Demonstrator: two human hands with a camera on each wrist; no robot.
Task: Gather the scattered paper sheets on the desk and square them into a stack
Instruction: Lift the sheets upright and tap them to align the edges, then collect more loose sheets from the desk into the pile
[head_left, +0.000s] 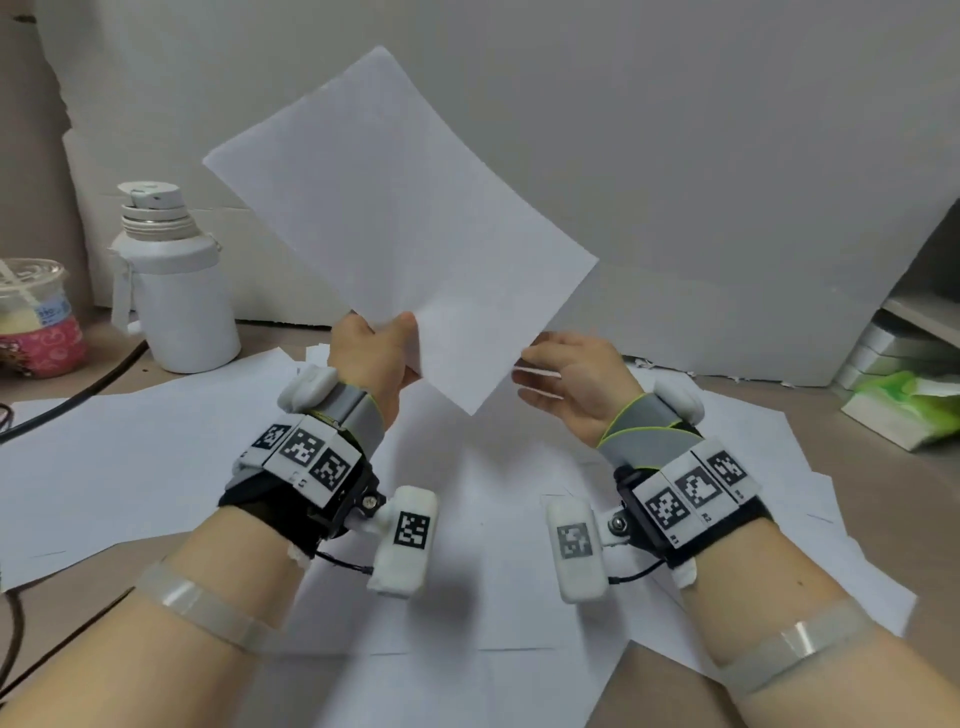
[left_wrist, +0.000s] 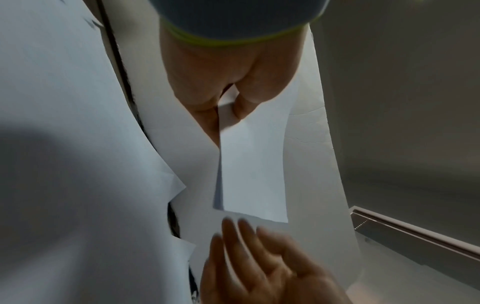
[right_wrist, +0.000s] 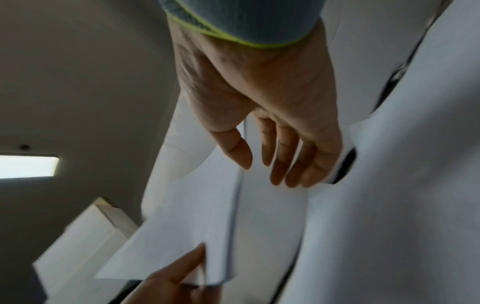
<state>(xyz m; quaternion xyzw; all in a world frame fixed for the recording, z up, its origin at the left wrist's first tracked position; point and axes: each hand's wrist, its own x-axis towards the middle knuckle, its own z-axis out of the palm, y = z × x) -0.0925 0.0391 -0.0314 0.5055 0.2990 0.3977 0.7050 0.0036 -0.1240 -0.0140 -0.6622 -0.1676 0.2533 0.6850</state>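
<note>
Paper: white sheets lifted (head_left: 405, 234) clear of the desk, tilted so one corner points down between the two hands.
Left hand: the left hand (head_left: 374, 353) grips the lower left edge, thumb and fingers curled round it; I'd say this hand is the anchor that carries what has been gathered.
Right hand: the right hand (head_left: 571, 379) hovers at the sheets' lower right edge, fingers straight and slightly spread, not visibly clamped on anything; it looks ready to steady or tap that edge.
Still on the desk: loose sheets (head_left: 130, 457) lie overlapping at odd angles across the desk (head_left: 883, 457), under and around both forearms, so much of the gathering seems left to do.
Bottle: a white flask (head_left: 171, 280) stands at the back left, cap on; contents hidden.
Cup: a clear lidded cup (head_left: 36, 317) left of it holds a pale creamy drink.
Right side: a green-and-white packet (head_left: 909, 405) beside a shelf.
</note>
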